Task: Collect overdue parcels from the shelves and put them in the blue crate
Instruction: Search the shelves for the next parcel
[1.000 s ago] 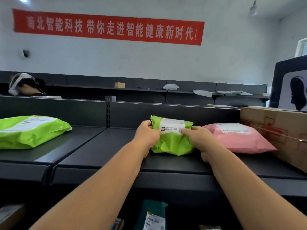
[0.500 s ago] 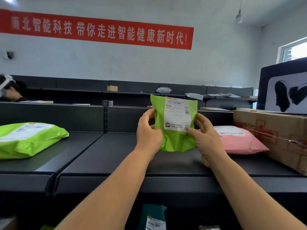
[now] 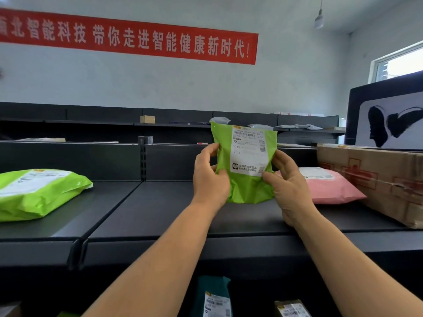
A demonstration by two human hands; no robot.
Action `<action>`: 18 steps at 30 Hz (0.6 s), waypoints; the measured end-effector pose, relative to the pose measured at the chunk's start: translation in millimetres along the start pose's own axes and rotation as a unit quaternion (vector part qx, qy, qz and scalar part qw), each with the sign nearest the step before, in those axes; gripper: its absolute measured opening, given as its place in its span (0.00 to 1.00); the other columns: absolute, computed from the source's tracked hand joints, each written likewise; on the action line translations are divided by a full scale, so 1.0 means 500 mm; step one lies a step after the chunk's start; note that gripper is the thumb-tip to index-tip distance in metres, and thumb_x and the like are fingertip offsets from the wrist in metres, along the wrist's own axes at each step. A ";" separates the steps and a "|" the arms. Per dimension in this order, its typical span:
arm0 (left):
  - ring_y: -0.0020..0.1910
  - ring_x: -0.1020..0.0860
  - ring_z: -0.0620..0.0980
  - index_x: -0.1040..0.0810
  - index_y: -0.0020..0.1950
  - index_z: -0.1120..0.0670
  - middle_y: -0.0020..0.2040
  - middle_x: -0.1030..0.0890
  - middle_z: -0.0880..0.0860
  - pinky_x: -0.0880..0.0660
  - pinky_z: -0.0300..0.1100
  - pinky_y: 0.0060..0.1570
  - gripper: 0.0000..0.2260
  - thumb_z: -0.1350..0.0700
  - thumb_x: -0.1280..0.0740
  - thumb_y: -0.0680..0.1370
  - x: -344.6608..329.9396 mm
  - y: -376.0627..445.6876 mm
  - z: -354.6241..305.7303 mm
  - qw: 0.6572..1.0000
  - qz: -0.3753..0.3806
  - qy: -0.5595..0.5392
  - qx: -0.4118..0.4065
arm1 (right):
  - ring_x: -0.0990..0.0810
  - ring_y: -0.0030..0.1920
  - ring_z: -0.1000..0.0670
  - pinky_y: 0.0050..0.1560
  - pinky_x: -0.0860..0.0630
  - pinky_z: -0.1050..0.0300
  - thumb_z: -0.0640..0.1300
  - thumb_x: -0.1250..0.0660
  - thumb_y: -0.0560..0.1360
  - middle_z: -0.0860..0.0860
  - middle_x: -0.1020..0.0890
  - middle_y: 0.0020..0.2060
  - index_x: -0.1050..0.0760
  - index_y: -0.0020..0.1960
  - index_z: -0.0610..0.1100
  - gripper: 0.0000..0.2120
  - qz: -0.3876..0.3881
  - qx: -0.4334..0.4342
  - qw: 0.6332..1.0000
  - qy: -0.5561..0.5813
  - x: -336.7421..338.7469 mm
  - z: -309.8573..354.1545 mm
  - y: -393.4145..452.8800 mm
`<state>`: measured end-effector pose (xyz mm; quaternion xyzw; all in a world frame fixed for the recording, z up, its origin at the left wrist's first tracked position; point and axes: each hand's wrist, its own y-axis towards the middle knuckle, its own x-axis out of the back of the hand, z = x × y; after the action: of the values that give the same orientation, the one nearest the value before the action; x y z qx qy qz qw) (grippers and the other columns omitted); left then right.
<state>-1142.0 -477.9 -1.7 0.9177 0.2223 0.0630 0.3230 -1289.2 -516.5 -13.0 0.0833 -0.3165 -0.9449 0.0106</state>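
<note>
Green parcel held upright above dark shelf, white label facing camera. Left hand grips its left edge, right hand its right edge; fingers of both curled round parcel. Pink parcel lies on shelf just right of it, beside cardboard box. 2nd green parcel lies well apart at left. Red banner on wall.

Upright parcel on shelf, left of flat parcel.
</note>
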 end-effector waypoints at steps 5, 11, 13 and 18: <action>0.55 0.26 0.46 0.31 0.69 0.50 0.62 0.31 0.48 0.25 0.45 0.60 0.24 0.67 0.39 0.76 -0.001 -0.004 -0.006 0.999 0.007 0.039 -0.005 | 0.20 0.53 0.56 0.56 0.23 0.58 0.30 0.36 0.76 0.54 0.20 0.60 0.29 0.68 0.46 0.23 -0.008 -0.014 0.999 -0.035 0.005 -0.001 0.003; 0.55 0.25 0.58 0.27 0.65 0.58 0.60 0.26 0.58 0.25 0.50 0.55 0.20 0.62 0.41 0.73 -0.008 -0.005 0.005 0.969 0.071 0.199 0.132 | 0.22 0.51 0.53 0.54 0.26 0.59 0.35 0.37 0.78 0.51 0.20 0.52 0.26 0.64 0.43 0.16 -0.010 -0.078 0.983 -0.168 0.002 0.005 -0.007; 0.57 0.25 0.62 0.24 0.58 0.61 0.58 0.23 0.61 0.25 0.52 0.56 0.17 0.61 0.41 0.72 -0.009 -0.004 0.011 0.955 0.080 0.240 0.156 | 0.22 0.54 0.51 0.57 0.27 0.58 0.38 0.36 0.78 0.50 0.20 0.54 0.26 0.66 0.41 0.17 0.000 -0.099 0.964 -0.248 0.002 0.007 -0.010; 0.67 0.31 0.61 0.29 0.67 0.61 0.67 0.27 0.60 0.32 0.50 0.64 0.19 0.59 0.39 0.77 -0.017 -0.010 -0.003 0.948 0.081 0.274 0.137 | 0.27 0.67 0.45 0.67 0.33 0.54 0.47 0.37 0.79 0.42 0.25 0.68 0.33 0.72 0.36 0.24 -0.006 -0.116 0.944 -0.309 -0.005 0.029 -0.022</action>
<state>-1151.8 -477.1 -3.5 0.9153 0.2339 0.3071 0.1149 -1288.8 -498.8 -7.9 -0.2128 -0.1918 -0.9544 -0.0834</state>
